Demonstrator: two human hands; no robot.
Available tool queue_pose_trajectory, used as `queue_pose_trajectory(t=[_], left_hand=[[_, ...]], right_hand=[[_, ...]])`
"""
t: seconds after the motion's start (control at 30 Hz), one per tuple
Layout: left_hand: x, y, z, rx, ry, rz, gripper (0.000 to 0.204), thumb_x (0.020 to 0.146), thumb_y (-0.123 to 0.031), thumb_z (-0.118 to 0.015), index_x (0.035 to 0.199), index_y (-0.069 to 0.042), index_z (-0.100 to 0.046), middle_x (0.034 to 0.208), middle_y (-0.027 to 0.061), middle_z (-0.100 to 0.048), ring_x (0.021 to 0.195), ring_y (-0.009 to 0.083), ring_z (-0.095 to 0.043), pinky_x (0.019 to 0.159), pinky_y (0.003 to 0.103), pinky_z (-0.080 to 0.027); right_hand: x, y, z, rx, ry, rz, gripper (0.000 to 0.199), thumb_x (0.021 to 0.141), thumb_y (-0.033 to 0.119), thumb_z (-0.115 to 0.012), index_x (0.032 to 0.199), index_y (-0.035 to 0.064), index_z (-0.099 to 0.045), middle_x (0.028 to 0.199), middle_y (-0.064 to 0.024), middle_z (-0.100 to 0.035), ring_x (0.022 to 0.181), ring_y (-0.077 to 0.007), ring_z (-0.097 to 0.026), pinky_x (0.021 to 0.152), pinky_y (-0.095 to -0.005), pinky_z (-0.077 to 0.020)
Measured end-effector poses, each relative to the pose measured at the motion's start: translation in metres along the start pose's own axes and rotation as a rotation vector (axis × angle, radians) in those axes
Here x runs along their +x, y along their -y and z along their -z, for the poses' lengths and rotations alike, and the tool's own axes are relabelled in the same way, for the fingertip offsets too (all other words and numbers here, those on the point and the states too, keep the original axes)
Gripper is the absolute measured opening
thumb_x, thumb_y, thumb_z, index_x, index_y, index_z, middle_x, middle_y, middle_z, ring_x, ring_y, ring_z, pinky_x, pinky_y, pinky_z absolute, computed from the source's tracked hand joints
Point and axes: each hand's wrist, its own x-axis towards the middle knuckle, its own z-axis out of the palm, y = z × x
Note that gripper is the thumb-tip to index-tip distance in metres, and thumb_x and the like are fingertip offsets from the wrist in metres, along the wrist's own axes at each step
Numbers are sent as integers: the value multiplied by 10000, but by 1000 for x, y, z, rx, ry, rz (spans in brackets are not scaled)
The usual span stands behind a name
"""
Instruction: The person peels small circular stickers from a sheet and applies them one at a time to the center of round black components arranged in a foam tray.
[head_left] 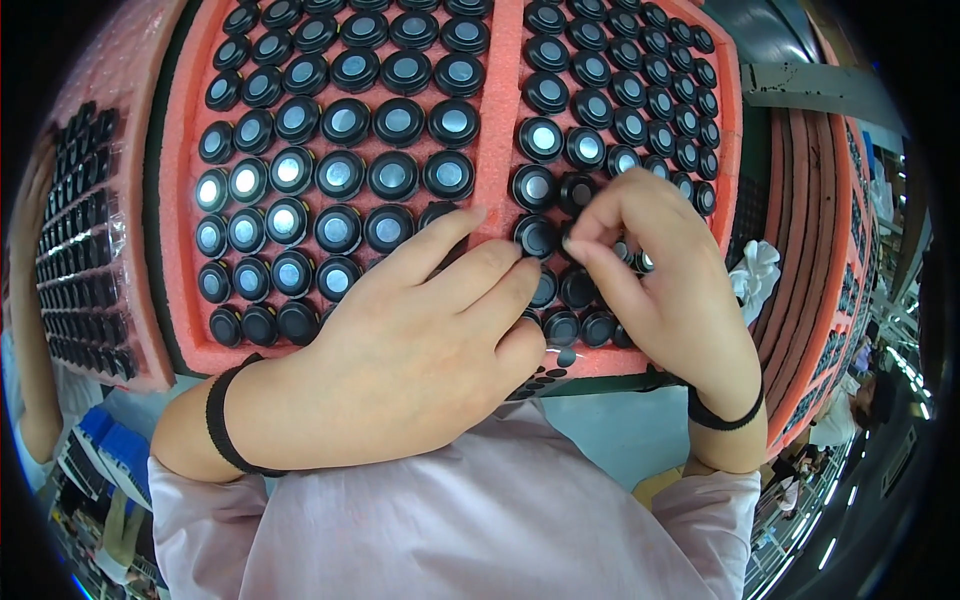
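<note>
Disc: black round piece, seated in the pink foam tray, near its lower right.
Tray: fills your bench; more trays stacked right.
Room: tight, discs packed edge to edge.
Left hand: loosely curled, resting on tray.
Right hand: fingertips pinching at the disc.

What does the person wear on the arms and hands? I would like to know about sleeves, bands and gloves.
Both hands are bare, with no gloves. The left hand has a black elastic band around the wrist, and the right hand has a similar thin black band. Pale pink sleeves are pushed up on the forearms. No rings or watch are visible.
</note>
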Motion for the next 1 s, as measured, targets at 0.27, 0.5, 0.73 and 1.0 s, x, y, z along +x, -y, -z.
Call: queue_pose_trajectory(t=[0.27, 0.5, 0.73, 1.0], left_hand=[[0, -4, 12, -3, 119, 6, 189, 787, -236, -704, 900, -89, -665, 828, 26, -558, 790, 201, -583, 726, 356, -473], [5, -8, 13, 34, 104, -18, 196, 795, -244, -725, 909, -95, -670, 740, -5, -516, 675, 167, -557, 600, 323, -411], [7, -8, 11, -18, 102, 10, 206, 816, -260, -747, 891, -91, -656, 712, -4, -522, 645, 172, -570, 578, 330, -422], [9, -5, 11, -17, 121, 22, 223, 825, -274, -763, 879, -92, -647, 700, 6, -528, 637, 186, -574, 590, 345, -445]], right_hand=[[-39, 8, 9, 302, 166, -19, 244, 765, -25, -837, 923, 26, -658, 920, -90, -640, 857, -250, -625, 749, -355, -493], [-49, 8, 9, 207, 146, 6, 278, 753, 11, -866, 936, 36, -659, 899, -78, -657, 823, -260, -646, 717, -365, -504], [-50, 7, 4, 114, 60, 87, 287, 756, 42, -869, 927, 44, -639, 871, -74, -662, 799, -274, -649, 710, -371, -508], [-48, 4, 4, 123, 30, 109, 305, 758, 55, -874, 937, 35, -628, 874, -84, -660, 805, -281, -651, 708, -379, -513]])
